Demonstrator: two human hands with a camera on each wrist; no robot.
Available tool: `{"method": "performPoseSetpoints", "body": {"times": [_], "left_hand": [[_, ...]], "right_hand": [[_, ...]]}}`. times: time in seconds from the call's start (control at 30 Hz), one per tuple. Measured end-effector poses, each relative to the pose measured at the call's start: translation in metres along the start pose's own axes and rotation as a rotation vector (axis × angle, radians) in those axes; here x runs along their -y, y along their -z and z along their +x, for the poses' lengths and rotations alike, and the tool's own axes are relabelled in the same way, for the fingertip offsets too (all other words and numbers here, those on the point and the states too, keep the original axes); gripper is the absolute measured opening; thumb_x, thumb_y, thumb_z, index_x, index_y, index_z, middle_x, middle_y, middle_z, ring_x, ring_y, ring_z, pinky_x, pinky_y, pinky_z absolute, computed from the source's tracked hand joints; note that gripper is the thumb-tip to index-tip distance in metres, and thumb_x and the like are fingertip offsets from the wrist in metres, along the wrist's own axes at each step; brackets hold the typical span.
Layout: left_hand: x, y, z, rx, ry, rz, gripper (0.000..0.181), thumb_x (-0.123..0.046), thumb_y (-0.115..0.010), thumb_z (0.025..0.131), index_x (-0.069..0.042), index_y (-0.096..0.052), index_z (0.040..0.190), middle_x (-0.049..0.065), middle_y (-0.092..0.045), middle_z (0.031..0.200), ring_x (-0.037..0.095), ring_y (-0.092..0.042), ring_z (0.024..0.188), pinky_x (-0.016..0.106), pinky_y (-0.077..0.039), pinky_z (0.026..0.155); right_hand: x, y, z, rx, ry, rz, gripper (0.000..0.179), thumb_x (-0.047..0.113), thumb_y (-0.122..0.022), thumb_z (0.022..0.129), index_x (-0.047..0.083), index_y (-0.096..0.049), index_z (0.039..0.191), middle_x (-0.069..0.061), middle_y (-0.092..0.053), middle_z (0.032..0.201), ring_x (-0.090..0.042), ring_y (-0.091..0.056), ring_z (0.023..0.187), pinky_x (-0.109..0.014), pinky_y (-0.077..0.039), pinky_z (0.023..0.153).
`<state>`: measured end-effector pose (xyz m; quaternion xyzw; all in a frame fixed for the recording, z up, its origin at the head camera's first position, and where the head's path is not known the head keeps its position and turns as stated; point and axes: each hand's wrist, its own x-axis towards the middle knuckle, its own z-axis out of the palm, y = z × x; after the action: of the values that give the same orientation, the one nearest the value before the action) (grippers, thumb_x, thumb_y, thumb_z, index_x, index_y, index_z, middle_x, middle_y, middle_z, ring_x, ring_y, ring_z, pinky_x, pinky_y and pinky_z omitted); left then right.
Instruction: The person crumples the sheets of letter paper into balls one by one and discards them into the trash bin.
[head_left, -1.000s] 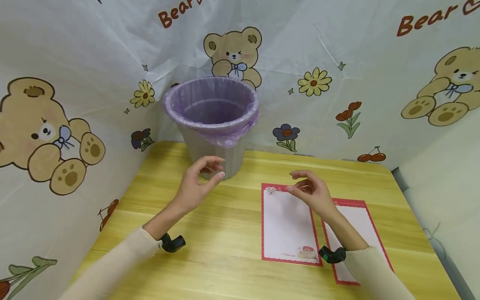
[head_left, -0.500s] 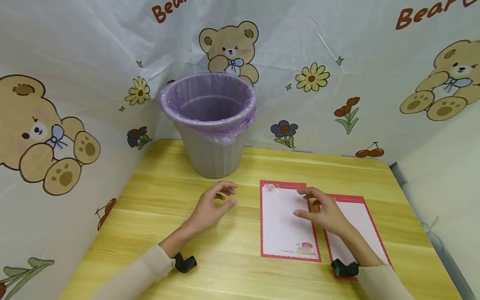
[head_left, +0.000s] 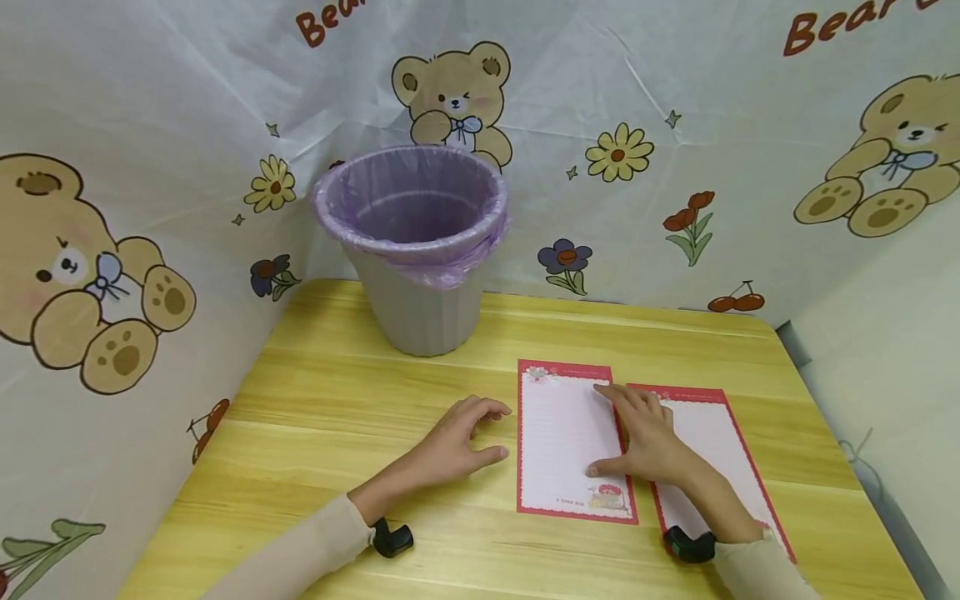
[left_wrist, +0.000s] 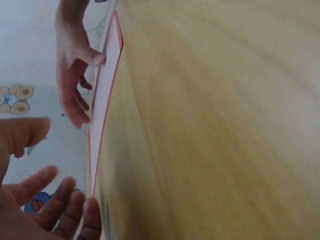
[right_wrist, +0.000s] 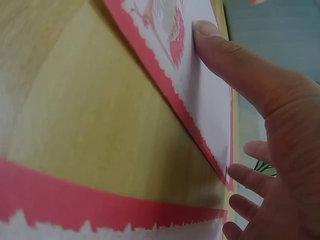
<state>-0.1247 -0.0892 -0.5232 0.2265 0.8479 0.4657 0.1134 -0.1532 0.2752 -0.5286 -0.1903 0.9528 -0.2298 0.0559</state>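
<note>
At the left, the bench [head_left: 307, 400] has its edge along a bear-printed cloth [head_left: 187, 100], and from this edge a broad stretch of wood reaches to the left arm. Near the back edge stands a grey bin [head_left: 427, 312] with a purple liner [head_left: 442, 275]; it takes up the room behind the left hand [head_left: 453, 442]. This hand has its thumb and fingers apart, just beside the left edge of the left sheet [head_left: 562, 442]. That red-bordered paper lies flat, well in front of the back edge. Over its right edge is the right hand [head_left: 648, 433], thumb and fingers also apart; whether they touch the paper, I cannot tell. A narrow strip of wood separates it from the right sheet [head_left: 712, 442], whose lower part the right forearm crosses. Further right, more wood continues to the bench's right edge, beside a plain pale surface [head_left: 900, 333].
</note>
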Motion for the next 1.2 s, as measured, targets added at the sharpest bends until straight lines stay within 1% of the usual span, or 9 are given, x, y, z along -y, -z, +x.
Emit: {"method": "performPoseSetpoints", "body": {"times": [0.13,0.23,0.37,0.47,0.67,0.8,1.07,1.13,1.2], "left_hand": [[0.000,-0.004,0.003,0.061,0.032,0.110,0.057,-0.038,-0.081,0.098,-0.024,-0.059,0.148,0.000,-0.061,0.138,0.017,-0.054,0.130,0.038,-0.048,0.109],[0.002,-0.006,0.008,0.081,0.019,0.174,0.062,-0.037,-0.083,0.096,-0.025,-0.056,0.150,-0.001,-0.058,0.139,0.016,-0.052,0.130,0.043,-0.046,0.115],[0.003,-0.008,0.016,0.093,-0.006,0.239,0.075,-0.037,-0.087,0.092,-0.025,-0.052,0.156,-0.001,-0.054,0.144,0.016,-0.046,0.131,0.043,-0.045,0.115],[0.003,-0.011,0.023,0.097,-0.013,0.301,0.083,-0.040,-0.089,0.089,-0.025,-0.049,0.159,-0.001,-0.050,0.149,0.017,-0.042,0.133,0.042,-0.045,0.115],[0.001,-0.014,0.034,0.106,0.009,0.419,0.093,-0.051,-0.092,0.083,-0.023,-0.048,0.160,0.000,-0.045,0.155,0.021,-0.039,0.138,0.041,-0.045,0.117],[-0.002,-0.014,0.037,0.113,0.025,0.451,0.093,-0.052,-0.092,0.082,-0.021,-0.050,0.159,0.000,-0.045,0.156,0.021,-0.040,0.136,0.041,-0.044,0.117],[-0.002,-0.015,0.038,0.112,0.042,0.461,0.092,-0.052,-0.093,0.081,-0.021,-0.051,0.157,-0.001,-0.047,0.155,0.020,-0.041,0.133,0.039,-0.045,0.115],[-0.001,-0.016,0.038,0.112,0.040,0.461,0.089,-0.052,-0.093,0.081,-0.021,-0.053,0.155,-0.001,-0.048,0.153,0.020,-0.042,0.131,0.039,-0.046,0.114],[-0.001,-0.016,0.039,0.107,0.037,0.460,0.084,-0.052,-0.093,0.082,-0.022,-0.056,0.151,-0.002,-0.050,0.149,0.019,-0.043,0.129,0.038,-0.047,0.112]], "right_hand": [[-0.001,-0.003,-0.001,0.001,-0.011,-0.010,0.119,0.066,-0.098,0.061,0.015,-0.051,0.157,-0.021,-0.047,0.162,-0.049,-0.030,0.147,-0.072,-0.024,0.113],[0.000,-0.004,-0.001,-0.008,-0.012,-0.004,0.116,0.067,-0.098,0.061,0.014,-0.054,0.154,-0.020,-0.047,0.160,-0.049,-0.030,0.147,-0.072,-0.023,0.114],[0.000,-0.005,-0.001,-0.023,-0.011,0.006,0.113,0.069,-0.097,0.062,0.014,-0.055,0.151,-0.020,-0.047,0.159,-0.050,-0.029,0.149,-0.074,-0.021,0.116],[0.001,-0.006,-0.001,-0.042,-0.012,0.022,0.109,0.068,-0.097,0.062,0.013,-0.057,0.147,-0.020,-0.049,0.157,-0.050,-0.031,0.148,-0.075,-0.020,0.116],[0.004,-0.008,-0.002,-0.072,-0.021,0.075,0.095,0.062,-0.100,0.062,0.015,-0.063,0.136,-0.016,-0.057,0.146,-0.045,-0.037,0.142,-0.073,-0.022,0.115],[0.005,-0.009,-0.003,-0.085,-0.010,0.088,0.088,0.062,-0.100,0.063,0.016,-0.066,0.130,-0.013,-0.062,0.139,-0.041,-0.041,0.139,-0.072,-0.022,0.115],[0.003,-0.012,-0.002,-0.087,0.010,0.091,0.084,0.061,-0.100,0.065,0.016,-0.067,0.128,-0.011,-0.063,0.135,-0.039,-0.043,0.136,-0.072,-0.022,0.115],[0.003,-0.013,-0.002,-0.092,0.013,0.095,0.079,0.059,-0.100,0.066,0.017,-0.069,0.125,-0.009,-0.066,0.130,-0.037,-0.045,0.132,-0.070,-0.023,0.114],[0.004,-0.014,-0.002,-0.104,0.025,0.106,0.071,0.054,-0.100,0.068,0.018,-0.071,0.121,-0.004,-0.069,0.121,-0.031,-0.048,0.124,-0.066,-0.025,0.110]]}}
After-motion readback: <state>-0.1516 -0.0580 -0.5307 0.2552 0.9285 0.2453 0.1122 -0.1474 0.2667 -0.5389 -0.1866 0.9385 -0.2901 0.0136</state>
